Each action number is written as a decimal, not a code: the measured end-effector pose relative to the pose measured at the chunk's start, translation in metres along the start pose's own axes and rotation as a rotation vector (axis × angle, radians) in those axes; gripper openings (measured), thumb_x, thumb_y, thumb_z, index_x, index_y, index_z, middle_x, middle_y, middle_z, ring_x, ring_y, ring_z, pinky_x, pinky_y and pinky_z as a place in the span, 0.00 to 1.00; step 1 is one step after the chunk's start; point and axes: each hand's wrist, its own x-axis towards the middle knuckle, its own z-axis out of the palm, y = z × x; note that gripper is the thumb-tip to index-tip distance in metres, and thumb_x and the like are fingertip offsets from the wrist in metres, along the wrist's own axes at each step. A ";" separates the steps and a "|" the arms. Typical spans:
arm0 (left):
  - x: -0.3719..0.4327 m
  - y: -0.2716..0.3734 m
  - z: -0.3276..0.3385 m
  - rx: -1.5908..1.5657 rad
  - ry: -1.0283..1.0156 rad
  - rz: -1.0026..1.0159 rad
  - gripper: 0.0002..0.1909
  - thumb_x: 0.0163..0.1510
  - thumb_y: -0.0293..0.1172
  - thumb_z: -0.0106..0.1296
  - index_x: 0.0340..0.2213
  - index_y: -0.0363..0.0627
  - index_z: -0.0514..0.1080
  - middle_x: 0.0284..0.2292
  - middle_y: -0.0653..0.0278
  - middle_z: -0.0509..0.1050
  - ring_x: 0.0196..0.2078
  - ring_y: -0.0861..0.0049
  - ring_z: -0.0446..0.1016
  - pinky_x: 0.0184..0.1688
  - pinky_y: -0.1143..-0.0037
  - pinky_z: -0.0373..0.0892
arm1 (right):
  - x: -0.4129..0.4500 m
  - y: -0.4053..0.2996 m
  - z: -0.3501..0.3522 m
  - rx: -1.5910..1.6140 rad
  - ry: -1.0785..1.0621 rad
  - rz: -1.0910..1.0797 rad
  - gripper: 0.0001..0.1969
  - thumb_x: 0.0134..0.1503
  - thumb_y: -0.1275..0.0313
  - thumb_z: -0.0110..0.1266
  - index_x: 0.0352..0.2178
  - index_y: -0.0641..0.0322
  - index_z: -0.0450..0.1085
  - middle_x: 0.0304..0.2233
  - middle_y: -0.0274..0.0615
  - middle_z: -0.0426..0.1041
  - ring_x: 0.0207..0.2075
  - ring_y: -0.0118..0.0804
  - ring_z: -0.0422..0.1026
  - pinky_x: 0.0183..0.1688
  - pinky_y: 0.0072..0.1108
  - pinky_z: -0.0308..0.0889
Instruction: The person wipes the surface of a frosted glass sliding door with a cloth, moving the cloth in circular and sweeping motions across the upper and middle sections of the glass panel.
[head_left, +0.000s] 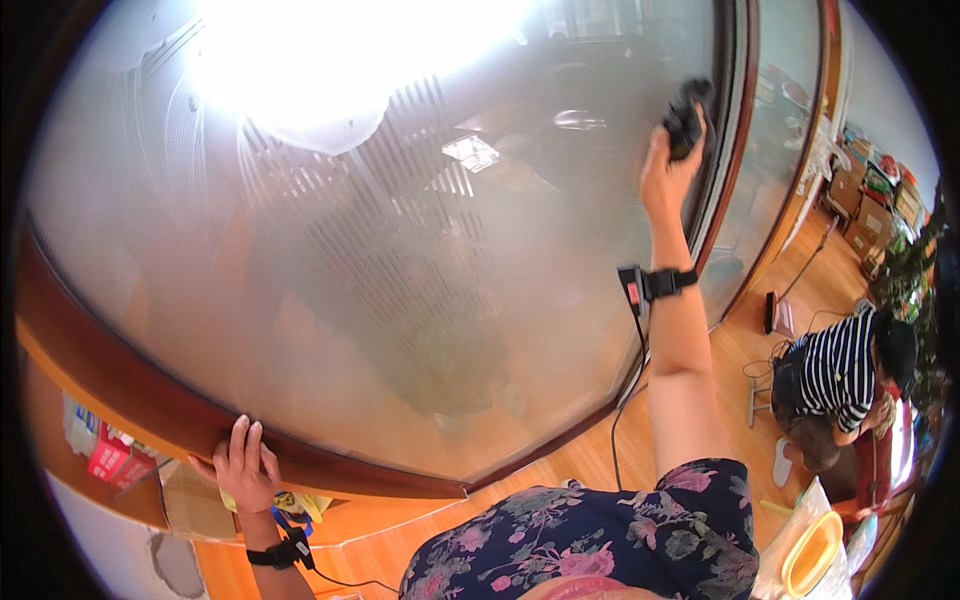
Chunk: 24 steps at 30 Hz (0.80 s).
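A large glass pane with a hazy, streaked surface fills the view before me. In my right hand is a black object, blurred, perhaps a cloth or scrubber, held up against the glass near its right edge. My left hand lies over the dark red wooden frame along the pane's lower edge, thumb spread from the fingers, holding nothing loose. Each wrist wears a black strap with a small device and a cable.
At the right a person in a striped top sits bent over a red item. A broom-like tool stands farther back, near stacked cardboard boxes. A yellow-rimmed container is lower right. Beneath the frame, a shelf holds boxes.
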 end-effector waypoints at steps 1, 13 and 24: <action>0.000 0.001 -0.001 0.009 -0.017 -0.018 0.16 0.49 0.33 0.50 0.42 0.56 0.75 0.50 0.75 0.71 0.44 0.71 0.68 0.63 0.49 0.38 | -0.019 0.012 -0.005 0.073 0.009 0.096 0.32 0.57 0.68 0.50 0.61 0.63 0.50 0.58 0.48 0.56 0.59 0.44 0.54 0.60 0.32 0.50; 0.002 -0.001 0.001 -0.123 0.091 -0.107 0.14 0.42 0.33 0.56 0.35 0.57 0.76 0.45 0.82 0.72 0.37 0.78 0.69 0.63 0.52 0.39 | -0.248 -0.091 0.004 -0.281 -0.350 -0.155 0.36 0.56 0.63 0.48 0.61 0.66 0.45 0.64 0.63 0.38 0.65 0.67 0.37 0.62 0.53 0.32; -0.010 -0.010 0.002 -0.180 0.095 -0.110 0.13 0.44 0.34 0.55 0.35 0.57 0.76 0.45 0.83 0.72 0.37 0.79 0.68 0.58 0.51 0.47 | -0.266 -0.315 0.103 -0.077 -0.870 -0.955 0.45 0.33 0.67 0.62 0.58 0.36 0.60 0.60 0.26 0.58 0.59 0.36 0.56 0.56 0.34 0.49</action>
